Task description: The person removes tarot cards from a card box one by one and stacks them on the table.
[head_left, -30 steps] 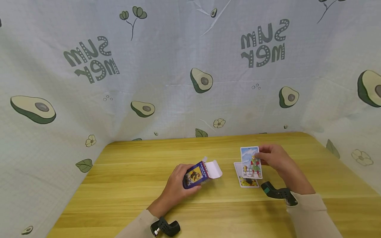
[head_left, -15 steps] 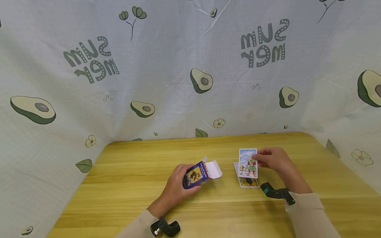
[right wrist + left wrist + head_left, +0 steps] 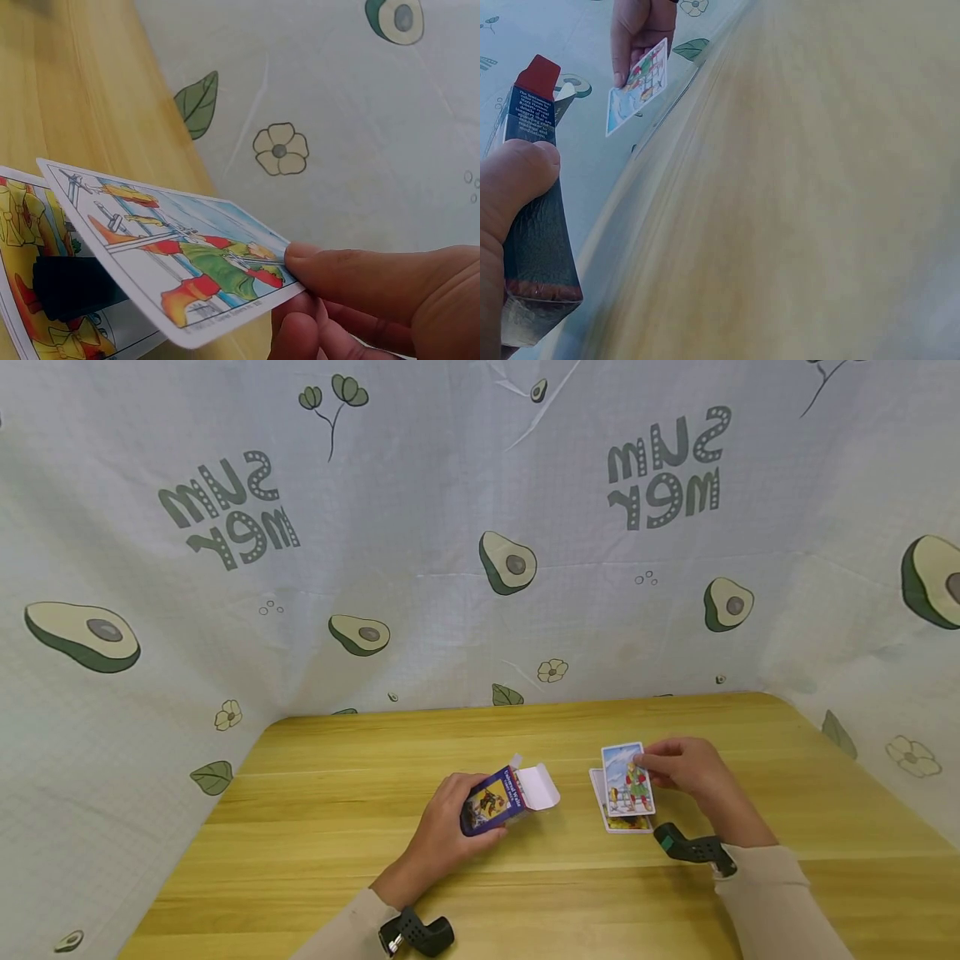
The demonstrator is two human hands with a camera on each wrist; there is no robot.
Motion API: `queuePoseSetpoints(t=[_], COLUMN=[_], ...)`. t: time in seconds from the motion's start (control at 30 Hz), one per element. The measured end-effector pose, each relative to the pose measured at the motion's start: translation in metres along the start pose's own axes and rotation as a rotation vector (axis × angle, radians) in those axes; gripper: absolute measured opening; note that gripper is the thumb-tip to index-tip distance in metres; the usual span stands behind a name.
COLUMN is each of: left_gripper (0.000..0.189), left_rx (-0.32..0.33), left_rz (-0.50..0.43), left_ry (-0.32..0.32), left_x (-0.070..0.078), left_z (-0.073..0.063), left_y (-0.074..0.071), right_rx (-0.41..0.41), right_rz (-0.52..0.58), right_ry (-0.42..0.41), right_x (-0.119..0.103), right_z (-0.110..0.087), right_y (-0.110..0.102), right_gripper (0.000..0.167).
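Note:
My left hand (image 3: 442, 822) grips a dark blue card box (image 3: 491, 806) by its sides, its white flap (image 3: 538, 787) folded out toward the right. In the left wrist view the thumb presses along the narrow side of the box (image 3: 544, 225), and a red flap sticks up at its end. My right hand (image 3: 690, 770) pinches a tarot card (image 3: 624, 781) by its right edge, thumb on the face. A figure in green and red under a blue sky is printed on it. Below it a small pile of cards (image 3: 19, 225) lies face up on the table, mostly covered in the head view.
The wooden table (image 3: 360, 760) reaches back to a pale curtain (image 3: 420, 527) printed with avocados and mirrored lettering. A black wrist camera (image 3: 416, 933) sits on the left wrist, another wrist camera (image 3: 693, 845) on the right.
My right hand has come down and slightly toward me, lowering the card closer over the pile after a small shift left. My left hand and the box have stayed put.

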State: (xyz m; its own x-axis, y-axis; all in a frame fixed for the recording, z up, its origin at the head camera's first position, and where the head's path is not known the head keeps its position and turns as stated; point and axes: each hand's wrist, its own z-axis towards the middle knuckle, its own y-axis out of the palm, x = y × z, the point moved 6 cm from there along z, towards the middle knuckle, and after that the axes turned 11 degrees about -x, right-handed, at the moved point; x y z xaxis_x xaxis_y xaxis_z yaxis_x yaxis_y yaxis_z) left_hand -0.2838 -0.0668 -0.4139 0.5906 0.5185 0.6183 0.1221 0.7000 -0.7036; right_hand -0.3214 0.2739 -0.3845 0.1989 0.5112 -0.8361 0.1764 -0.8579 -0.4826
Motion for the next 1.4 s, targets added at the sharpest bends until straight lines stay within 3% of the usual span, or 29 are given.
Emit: queuePoseSetpoints(t=[0.43,0.87,1.4], left_gripper=[0.069,0.068,0.069], left_rx=[-0.008,0.004,-0.002], left_rz=[0.002,0.005,0.005], left_ry=[-0.007,0.01,0.004], left_x=[0.001,0.002,0.0], left_z=[0.0,-0.002,-0.001], left_y=[-0.001,-0.003,0.0], right_rx=[-0.019,-0.016,-0.038], right_rz=[0.023,-0.02,-0.056], right_ry=[0.01,0.06,0.051], right_x=[0.005,0.008,0.009], right_z=[0.001,0.007,0.004], right_y=[0.005,0.012,0.014], right_gripper=[0.043,0.041,0.036])
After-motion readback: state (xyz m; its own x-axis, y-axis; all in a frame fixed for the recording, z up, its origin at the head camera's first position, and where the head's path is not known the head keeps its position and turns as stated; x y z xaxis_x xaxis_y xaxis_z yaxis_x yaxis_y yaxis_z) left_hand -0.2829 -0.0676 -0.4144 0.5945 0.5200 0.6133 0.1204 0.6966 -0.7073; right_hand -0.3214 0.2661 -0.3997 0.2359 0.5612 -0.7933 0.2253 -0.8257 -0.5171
